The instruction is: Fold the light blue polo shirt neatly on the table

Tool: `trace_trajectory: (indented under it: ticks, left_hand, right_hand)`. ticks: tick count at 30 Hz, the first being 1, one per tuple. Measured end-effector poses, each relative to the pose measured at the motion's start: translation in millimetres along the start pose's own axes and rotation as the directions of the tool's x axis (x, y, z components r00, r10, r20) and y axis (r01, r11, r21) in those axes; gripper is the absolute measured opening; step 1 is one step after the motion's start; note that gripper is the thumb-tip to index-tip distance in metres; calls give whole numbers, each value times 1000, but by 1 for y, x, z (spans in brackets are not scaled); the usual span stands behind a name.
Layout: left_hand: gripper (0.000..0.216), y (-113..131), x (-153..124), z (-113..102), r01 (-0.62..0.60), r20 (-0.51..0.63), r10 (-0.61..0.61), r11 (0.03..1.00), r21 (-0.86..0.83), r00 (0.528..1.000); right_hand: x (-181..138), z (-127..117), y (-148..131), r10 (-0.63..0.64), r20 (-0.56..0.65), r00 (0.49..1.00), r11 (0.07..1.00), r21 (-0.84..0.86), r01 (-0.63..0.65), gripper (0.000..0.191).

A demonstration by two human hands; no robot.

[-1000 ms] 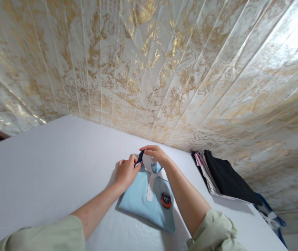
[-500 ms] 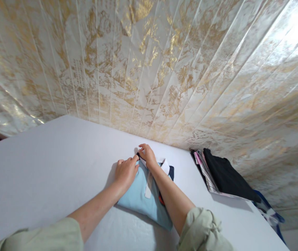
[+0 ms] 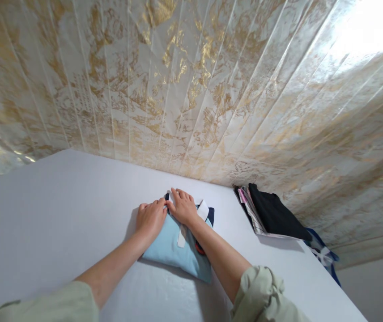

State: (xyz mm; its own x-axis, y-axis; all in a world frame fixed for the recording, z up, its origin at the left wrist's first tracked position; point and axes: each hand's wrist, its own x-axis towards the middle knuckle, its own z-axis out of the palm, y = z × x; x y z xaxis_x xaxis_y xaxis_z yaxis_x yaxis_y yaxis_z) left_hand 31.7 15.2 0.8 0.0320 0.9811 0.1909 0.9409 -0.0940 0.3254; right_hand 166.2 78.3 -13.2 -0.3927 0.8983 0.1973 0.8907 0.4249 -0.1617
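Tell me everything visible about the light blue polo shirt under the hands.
The light blue polo shirt is folded into a compact rectangle and lies flat on the white table. It looks like soft knit fabric, with a white button placket, a white and navy collar, and a badge mostly hidden by the right forearm. The left hand and right hand both press flat on its collar end.

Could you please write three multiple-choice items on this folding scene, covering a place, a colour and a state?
1. Where is the stack of dark clothes?
A. Right of the folded shirt, by the wall
B. At the table's left edge
C. Under the shirt

2. What colour is the folded shirt?
A. Red
B. Light blue
C. Green

3. How are the hands placed?
A. Raised above the table
B. Flat on the shirt's collar end
C. Gripping the stack

A: it lies rightward against the wall.
B: its body is light blue.
B: left hand and right hand press down there.
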Motion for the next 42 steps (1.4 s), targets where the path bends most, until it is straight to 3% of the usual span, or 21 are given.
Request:
trace_trajectory:
  ticks: [5,9,12,15,20,25,28,31,34,38,42]
  left_hand:
    - [24,5,-4,-7,15,-108,-8,998,66,994]
    - [34,23,-13,-7,-172,-190,178,984,50,965]
    - [40,39,-27,6,-356,-104,350,934,-39,931]
    - [50,48,-42,22,-465,22,471,877,-119,882]
    - [60,48,-52,29,-492,135,513,856,-162,848]
    - [60,47,-50,25,-489,155,509,859,-154,846]
    - [59,46,-49,27,-498,136,518,853,-157,844]
    - [59,47,-49,27,-505,139,523,850,-150,841]
    - [62,48,-50,25,-492,166,507,862,-121,846]
    - [62,48,-51,22,-503,184,512,859,-97,839]
    - [60,47,-51,25,-518,149,527,850,-98,837]
  right_hand:
    - [2,-9,0,8,38,999,1000,10,-8,70]
    - [-9,-42,23,20,-88,996,999,42,-16,63]
    - [-28,-58,57,171,-169,971,985,58,-163,48]
    - [-51,-50,88,256,-99,962,966,72,-250,39]
    - [-67,-20,109,299,-137,944,951,125,-283,34]
    - [-64,-17,121,345,-188,920,896,357,-263,34]
    - [-62,-26,119,361,-235,902,865,446,-230,32]
    - [-49,-39,103,254,-237,938,915,374,-153,32]
    - [-26,-49,78,143,-117,983,972,201,-118,30]
    - [-2,-51,56,148,86,985,989,-1,-148,26]
    - [2,-50,53,158,110,981,987,-17,-157,24]
